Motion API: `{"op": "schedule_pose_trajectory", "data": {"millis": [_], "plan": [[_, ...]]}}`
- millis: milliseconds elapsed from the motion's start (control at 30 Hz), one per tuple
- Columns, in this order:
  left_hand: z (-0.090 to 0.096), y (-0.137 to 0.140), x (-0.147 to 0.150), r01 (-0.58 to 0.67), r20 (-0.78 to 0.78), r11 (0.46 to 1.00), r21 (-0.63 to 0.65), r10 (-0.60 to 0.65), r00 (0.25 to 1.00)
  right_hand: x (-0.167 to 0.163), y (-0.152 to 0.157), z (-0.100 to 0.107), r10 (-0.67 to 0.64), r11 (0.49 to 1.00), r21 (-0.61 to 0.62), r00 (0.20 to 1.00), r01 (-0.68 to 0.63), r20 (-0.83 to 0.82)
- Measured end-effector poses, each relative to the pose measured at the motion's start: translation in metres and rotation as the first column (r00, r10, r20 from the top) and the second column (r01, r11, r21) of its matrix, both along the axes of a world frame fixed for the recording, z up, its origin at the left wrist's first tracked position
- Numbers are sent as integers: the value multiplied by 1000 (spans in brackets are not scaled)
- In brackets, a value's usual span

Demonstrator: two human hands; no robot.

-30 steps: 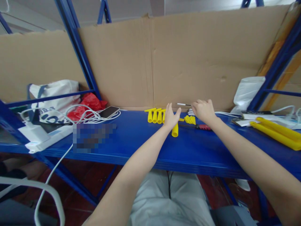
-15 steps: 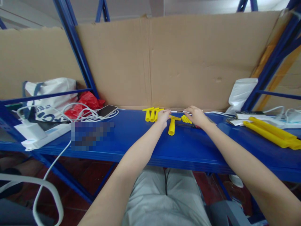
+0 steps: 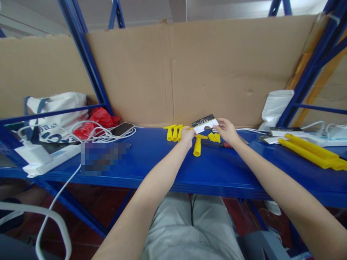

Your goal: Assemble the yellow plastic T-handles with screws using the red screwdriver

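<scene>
Between my two hands is a black-and-white card (image 3: 205, 124) with small print on its dark band and a round cut-out at its lower edge. My left hand (image 3: 187, 134) pinches its left end, and my right hand (image 3: 226, 129) grips its right end. The card is held above the shelf, its printed face turned to me. Just below lies a yellow T-shaped plastic piece (image 3: 197, 146). Right of it are several small yellow pieces (image 3: 214, 137) and a thin dark rod with a red end (image 3: 226, 145). Three more yellow T-shaped pieces (image 3: 174, 133) stand in a row beside my left hand.
On the blue shelf (image 3: 151, 159), a phone (image 3: 123, 129), white cables, a power strip (image 3: 51, 160) and a cloth bag (image 3: 61, 112) are at left. Long yellow pieces (image 3: 311, 151) and more cards (image 3: 286, 132) lie at right. A cardboard panel (image 3: 217, 68) stands behind.
The card, seen nearly edge-on before, is now tipped up so its printed face shows. Both hands keep hold of its ends and have barely shifted.
</scene>
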State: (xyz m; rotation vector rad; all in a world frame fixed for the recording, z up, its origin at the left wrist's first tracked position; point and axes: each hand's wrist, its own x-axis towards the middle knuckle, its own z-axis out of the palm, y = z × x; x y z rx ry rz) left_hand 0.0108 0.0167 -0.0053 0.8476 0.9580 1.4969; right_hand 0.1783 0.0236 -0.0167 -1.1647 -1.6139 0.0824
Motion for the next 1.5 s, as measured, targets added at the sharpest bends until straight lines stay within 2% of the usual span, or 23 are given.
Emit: {"op": "schedule_pose_trajectory", "data": {"millis": [67, 133, 333, 400, 467, 533, 633, 733, 800, 867, 967, 1033, 1133, 1267, 1367, 1500], "plan": [[-1, 1, 0, 0, 19, 1000, -13, 1, 1000, -1, 3, -1, 61, 997, -50, 996, -64, -64], [-1, 3, -1, -9, 23, 1000, -23, 9, 1000, -3, 2, 1, 63, 997, -51, 997, -66, -55], [-3, 8, -3, 33, 42, 999, -19, -32, 999, -6, -13, 15, -77, 987, 147, 993, 64, 84], [-5, 9, -5, 56, -7, 998, -39, -57, 998, -5, -16, 18, -50, 990, 133, 994, 37, 96], [-8, 11, -6, 53, -151, 996, -70, -63, 987, -4, -17, 19, -10, 996, 88, 994, 0, 104], [-13, 12, -7, 30, -386, 999, -44, -45, 921, -3, -17, 19, 2, 999, 53, 994, -8, 106], [-23, 13, -7, 37, -720, 989, 145, 80, 690, 0, -18, 20, -23, 999, 31, 993, 19, 114], [-29, 11, -5, 115, -845, 980, 164, 80, 529, 2, -20, 20, -32, 999, 25, 992, 29, 122], [-31, 10, -5, 129, -882, 981, 144, 68, 465, 3, -21, 20, -27, 999, 28, 992, 23, 124], [-33, 11, -4, 130, -898, 983, 132, 64, 435, 3, -22, 20, -28, 999, 25, 991, 25, 130], [-35, 14, -2, 142, -882, 982, 124, 44, 469, 2, -23, 21, -53, 999, 9, 988, 52, 147], [-36, 17, 0, 141, -843, 981, 137, 40, 536, 2, -24, 22, -74, 997, 4, 985, 74, 158], [-36, 19, 3, 74, -768, 990, 122, 46, 639, 0, -26, 23, -96, 995, 14, 983, 94, 156], [-28, 16, -1, 35, -649, 994, 105, 42, 759, 1, -27, 24, -101, 994, 40, 989, 97, 104], [-19, 16, -8, -20, -532, 995, 95, 67, 844, 3, -23, 23, -59, 998, 33, 998, 57, 36], [-10, 22, -18, -103, -301, 994, 33, 108, 948, 4, -15, 19, 84, 996, -8, 986, -86, -144]]}}
